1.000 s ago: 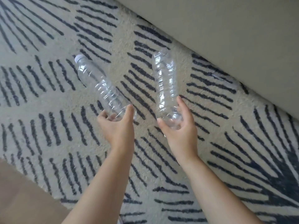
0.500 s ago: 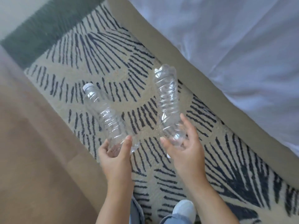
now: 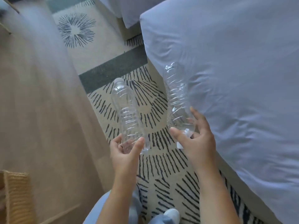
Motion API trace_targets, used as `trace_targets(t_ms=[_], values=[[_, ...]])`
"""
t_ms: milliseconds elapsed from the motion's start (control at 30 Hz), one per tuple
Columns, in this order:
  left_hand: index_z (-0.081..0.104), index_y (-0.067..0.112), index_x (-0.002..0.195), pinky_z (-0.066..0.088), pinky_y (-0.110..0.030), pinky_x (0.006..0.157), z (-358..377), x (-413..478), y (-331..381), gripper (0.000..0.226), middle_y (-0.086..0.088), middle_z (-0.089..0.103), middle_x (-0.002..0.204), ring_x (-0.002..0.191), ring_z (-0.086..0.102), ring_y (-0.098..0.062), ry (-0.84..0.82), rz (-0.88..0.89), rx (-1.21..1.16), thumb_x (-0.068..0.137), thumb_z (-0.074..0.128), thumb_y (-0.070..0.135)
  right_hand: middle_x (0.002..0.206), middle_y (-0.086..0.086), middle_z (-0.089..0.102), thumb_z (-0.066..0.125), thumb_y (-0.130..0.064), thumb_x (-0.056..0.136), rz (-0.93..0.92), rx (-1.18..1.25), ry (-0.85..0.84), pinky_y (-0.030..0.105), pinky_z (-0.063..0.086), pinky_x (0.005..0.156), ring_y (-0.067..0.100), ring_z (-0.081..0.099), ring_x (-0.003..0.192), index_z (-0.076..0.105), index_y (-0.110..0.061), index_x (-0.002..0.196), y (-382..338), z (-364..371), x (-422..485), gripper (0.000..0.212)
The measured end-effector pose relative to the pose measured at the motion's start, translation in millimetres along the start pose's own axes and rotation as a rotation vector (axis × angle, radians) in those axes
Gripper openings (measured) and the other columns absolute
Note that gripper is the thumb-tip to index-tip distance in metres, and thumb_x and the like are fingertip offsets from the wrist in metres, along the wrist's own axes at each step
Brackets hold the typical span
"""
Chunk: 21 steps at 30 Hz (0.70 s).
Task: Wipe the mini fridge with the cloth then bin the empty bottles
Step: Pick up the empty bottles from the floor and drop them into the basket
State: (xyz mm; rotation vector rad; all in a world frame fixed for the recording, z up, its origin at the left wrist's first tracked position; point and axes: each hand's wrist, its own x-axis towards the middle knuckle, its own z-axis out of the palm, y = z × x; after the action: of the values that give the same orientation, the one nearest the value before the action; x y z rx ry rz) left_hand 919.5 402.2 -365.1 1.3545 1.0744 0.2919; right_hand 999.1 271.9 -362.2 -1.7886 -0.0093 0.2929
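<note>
Above rug (image 3: 161, 167), hands (image 3: 125, 153) (image 3: 196, 143) round bottles (image 3: 127, 113) (image 3: 176, 97)

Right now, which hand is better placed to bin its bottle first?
Probably the left hand: its capped bottle is on the side of the woven basket, if that is the bin. The right hand holds the other bottle beside the bed.

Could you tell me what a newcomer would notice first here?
Two clear empty bottles, held by their bases mid-frame: the capped bottle in the left hand, the crumpled bottle in the right hand. Beneath lies a striped rug; a white bed fills the right side.
</note>
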Motion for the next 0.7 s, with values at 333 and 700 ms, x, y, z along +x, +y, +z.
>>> trace_targets(t_ms=[333,700], values=[[0.042,0.018,0.121,0.051,-0.033,0.078,-62.8,-88.3,87.8,0.081,-0.007,0.061,0.107,0.097,0.061,-0.017,-0.147,0.007,0.001,0.056,0.081,0.047,0.122,-0.024,0.047,0.077,-0.030,0.069,-0.200,-0.163,-0.165,0.016,0.053,0.069,0.001,0.063,0.087,0.035,-0.061,0.118,-125.2,-41.2,-99.9,0.072],[0.044,0.020,0.114,0.045,-0.014,0.064,-113.2,-83.9,171.0,0.070,-0.001,0.062,0.098,0.084,0.062,-0.008,-0.200,0.117,-0.070,0.056,0.075,0.042,0.108,-0.025,0.052,0.075,-0.032,0.068,-0.149,-0.104,-0.164,0.004,0.044,0.058,-0.020,0.056,0.083,0.037,-0.063,0.107,-207.0,-15.8,-95.2,0.063]])
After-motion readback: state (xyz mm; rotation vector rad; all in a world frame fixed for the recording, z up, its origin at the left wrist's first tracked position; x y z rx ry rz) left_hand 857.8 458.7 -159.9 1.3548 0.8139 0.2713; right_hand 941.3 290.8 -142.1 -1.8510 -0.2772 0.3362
